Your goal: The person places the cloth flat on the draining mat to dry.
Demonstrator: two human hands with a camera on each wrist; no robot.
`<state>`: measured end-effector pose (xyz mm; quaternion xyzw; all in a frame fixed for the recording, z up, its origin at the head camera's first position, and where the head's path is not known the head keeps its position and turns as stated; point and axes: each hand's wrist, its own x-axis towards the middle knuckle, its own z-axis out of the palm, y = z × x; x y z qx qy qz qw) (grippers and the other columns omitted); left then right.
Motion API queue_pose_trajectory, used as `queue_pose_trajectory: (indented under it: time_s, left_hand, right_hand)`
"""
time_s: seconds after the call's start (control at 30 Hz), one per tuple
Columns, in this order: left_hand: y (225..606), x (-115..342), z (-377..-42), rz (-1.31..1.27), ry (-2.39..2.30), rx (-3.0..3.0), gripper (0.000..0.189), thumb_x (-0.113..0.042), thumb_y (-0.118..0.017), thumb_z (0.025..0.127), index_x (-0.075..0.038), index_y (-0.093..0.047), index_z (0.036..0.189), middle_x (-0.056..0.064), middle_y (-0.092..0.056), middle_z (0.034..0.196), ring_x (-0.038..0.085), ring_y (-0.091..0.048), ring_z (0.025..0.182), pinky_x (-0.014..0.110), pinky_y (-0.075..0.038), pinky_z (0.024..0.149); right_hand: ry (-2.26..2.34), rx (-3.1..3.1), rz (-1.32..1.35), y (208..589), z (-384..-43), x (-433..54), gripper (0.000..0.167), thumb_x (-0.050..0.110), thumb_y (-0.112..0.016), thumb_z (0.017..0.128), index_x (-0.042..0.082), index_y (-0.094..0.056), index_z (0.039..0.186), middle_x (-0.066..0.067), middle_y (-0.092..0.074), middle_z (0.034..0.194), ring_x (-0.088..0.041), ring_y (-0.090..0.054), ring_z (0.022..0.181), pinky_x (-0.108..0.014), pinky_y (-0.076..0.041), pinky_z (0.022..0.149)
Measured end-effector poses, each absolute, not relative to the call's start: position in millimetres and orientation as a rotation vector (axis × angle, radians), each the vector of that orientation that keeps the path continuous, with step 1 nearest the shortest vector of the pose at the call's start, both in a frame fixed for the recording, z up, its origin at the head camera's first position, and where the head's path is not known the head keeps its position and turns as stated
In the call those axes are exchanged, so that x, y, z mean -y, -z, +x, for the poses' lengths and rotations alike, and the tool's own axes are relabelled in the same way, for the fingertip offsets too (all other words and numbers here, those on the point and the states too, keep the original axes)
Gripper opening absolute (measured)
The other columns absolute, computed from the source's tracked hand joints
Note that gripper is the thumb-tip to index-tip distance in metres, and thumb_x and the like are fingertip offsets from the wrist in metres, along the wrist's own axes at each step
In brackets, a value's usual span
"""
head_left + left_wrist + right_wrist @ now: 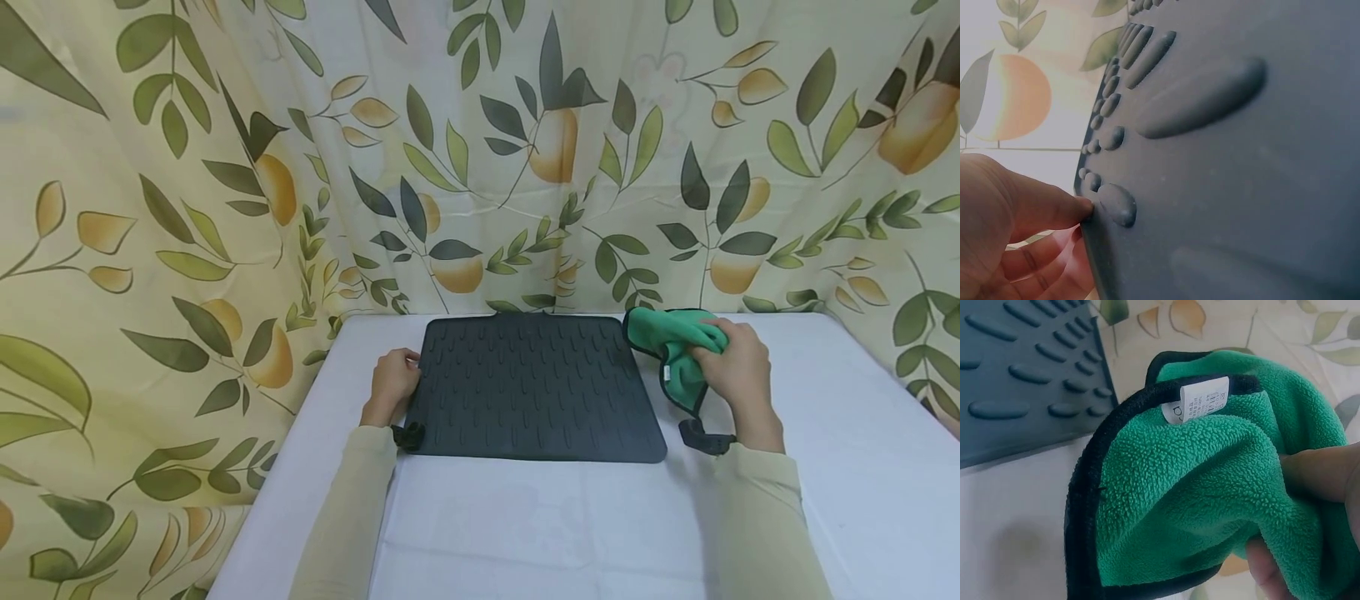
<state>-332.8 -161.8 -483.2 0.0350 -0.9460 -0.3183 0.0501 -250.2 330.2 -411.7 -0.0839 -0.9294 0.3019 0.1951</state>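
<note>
A dark grey rubber mat [536, 387] with raised oblong ridges stands tilted on the white table. My left hand [394, 379] grips its left edge; in the left wrist view the thumb of that hand [1029, 206] lies on the ridged face, with the fingers behind the edge. To the right of the mat, my right hand [738, 367] holds a bunched green cloth [686, 342] with black trim. The right wrist view shows the cloth [1197, 481] pinched between thumb and fingers, its white label [1204, 400] facing the camera. The cloth hangs close to the mat's upper right corner.
The white-covered table [517, 533] extends in front of the mat and to both sides. A curtain [480, 167] printed with leaves and fruit hangs behind the table and along the left. Dark straps [705, 437] sit at both wrists.
</note>
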Motion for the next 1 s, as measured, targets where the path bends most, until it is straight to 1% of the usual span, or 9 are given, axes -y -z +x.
queue_pose_trajectory:
  time_s: [0.4, 0.6, 0.7, 0.8, 1.0]
  left_hand:
    - [482.9, 161.8, -333.4, 0.109, 0.966, 2.881, 0.029, -0.009, -0.060, 0.091, -0.007, -0.074, 0.117, 0.010, -0.075, 0.099, 0.028, -0.068, 0.090, 0.045, -0.054, 0.083]
    - [482.6, 161.9, -333.1, 0.109, 0.960, 2.883, 0.029, -0.010, -0.060, 0.092, -0.007, -0.074, 0.117, 0.009, -0.075, 0.098, 0.027, -0.067, 0.089, 0.045, -0.054, 0.083]
    - [481.9, 161.5, -332.8, 0.103, 0.962, 2.880, 0.028, -0.010, -0.061, 0.092, -0.007, -0.074, 0.117, 0.009, -0.075, 0.097, 0.027, -0.067, 0.089, 0.045, -0.054, 0.084]
    - [481.3, 161.4, -332.5, 0.098, 0.964, 2.879, 0.029, -0.010, -0.060, 0.092, -0.006, -0.074, 0.117, 0.009, -0.074, 0.096, 0.027, -0.067, 0.088, 0.045, -0.053, 0.083]
    - [481.3, 160.6, -332.3, 0.114, 0.981, 2.892, 0.028, -0.011, -0.061, 0.094, -0.006, -0.073, 0.119, 0.009, -0.074, 0.097, 0.025, -0.066, 0.087, 0.043, -0.053, 0.082]
  right_hand:
    - [-0.920, 2.537, -0.208, 401.3, -252.2, -316.0, 0.040, 0.009, -0.064, 0.096, -0.003, -0.060, 0.135, -0.034, -0.054, 0.135, -0.052, -0.050, 0.119, -0.068, -0.040, 0.093]
    - [-0.931, 2.511, -0.164, 397.7, -253.3, -308.8, 0.038, 0.008, -0.065, 0.095, -0.002, -0.063, 0.132, -0.032, -0.057, 0.130, -0.048, -0.052, 0.115, -0.062, -0.041, 0.089]
    - [-0.929, 2.508, -0.142, 396.2, -252.6, -304.9, 0.037, 0.007, -0.066, 0.095, -0.002, -0.063, 0.131, -0.032, -0.057, 0.128, -0.048, -0.053, 0.113, -0.059, -0.040, 0.086]
    - [-0.937, 2.507, -0.120, 394.7, -252.3, -300.5, 0.037, 0.008, -0.066, 0.094, -0.002, -0.063, 0.130, -0.032, -0.056, 0.128, -0.049, -0.053, 0.113, -0.059, -0.040, 0.085]
    - [-0.958, 2.494, -0.056, 394.0, -254.1, -289.1, 0.037, 0.008, -0.067, 0.093, -0.001, -0.064, 0.129, -0.031, -0.057, 0.129, -0.050, -0.054, 0.115, -0.062, -0.042, 0.088]
